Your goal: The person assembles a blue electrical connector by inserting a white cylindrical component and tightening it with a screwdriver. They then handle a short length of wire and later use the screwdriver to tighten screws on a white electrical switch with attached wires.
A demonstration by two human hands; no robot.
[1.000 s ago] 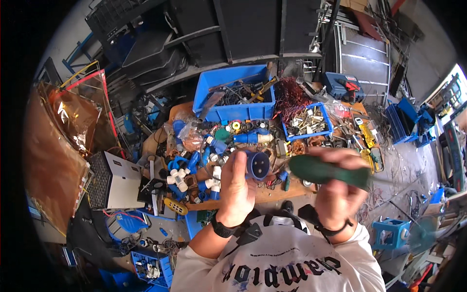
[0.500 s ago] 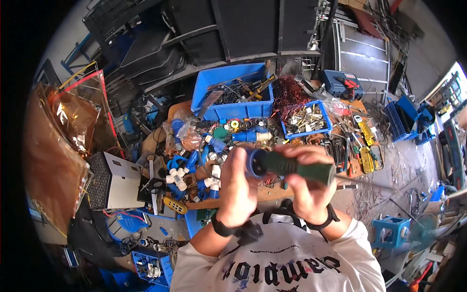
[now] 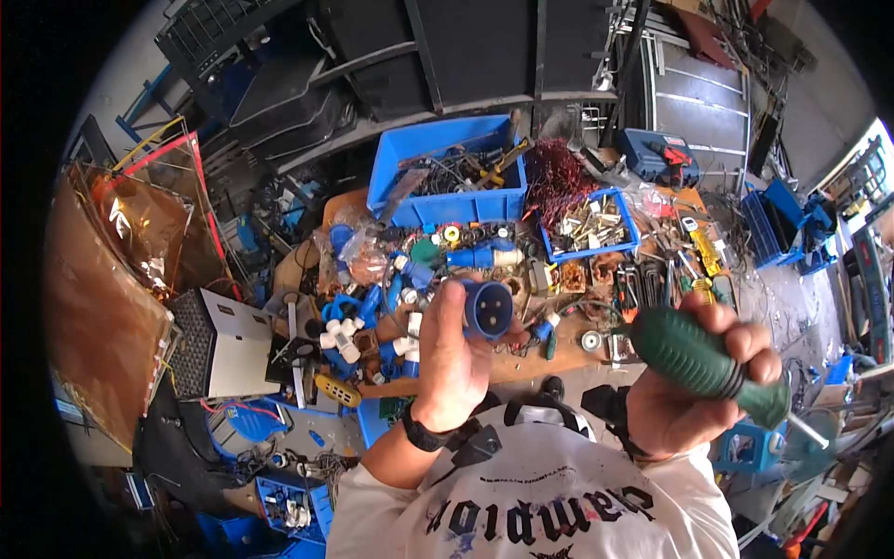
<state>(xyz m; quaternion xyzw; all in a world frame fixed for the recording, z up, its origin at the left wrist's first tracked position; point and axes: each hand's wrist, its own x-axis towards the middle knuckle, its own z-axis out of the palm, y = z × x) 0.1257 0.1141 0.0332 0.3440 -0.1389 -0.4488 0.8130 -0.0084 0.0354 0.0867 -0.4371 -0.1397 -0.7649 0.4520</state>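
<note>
Two raised hands, left hand (image 3: 453,359) fingers clamped on blue plug (image 3: 488,309), right hand (image 3: 689,396) gripping green-handled, seemingly screwdriver, tool (image 3: 710,365)

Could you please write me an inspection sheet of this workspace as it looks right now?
Surface: wooden bench, only a bare strip at its near edge.
Job's things: blue round plug, pin face toward the camera; green-handled screwdriver, shaft pointing lower right.
Clutter: large blue bin of tools, small blue tray of metal parts, white and blue fittings, loose pliers.
Grippers: left hand grips the plug; right hand grips the screwdriver, apart from the plug.
Cables: red wire tangle behind the tray.
Surroundings: dark cabinets, white box, blue crates to the right.
</note>
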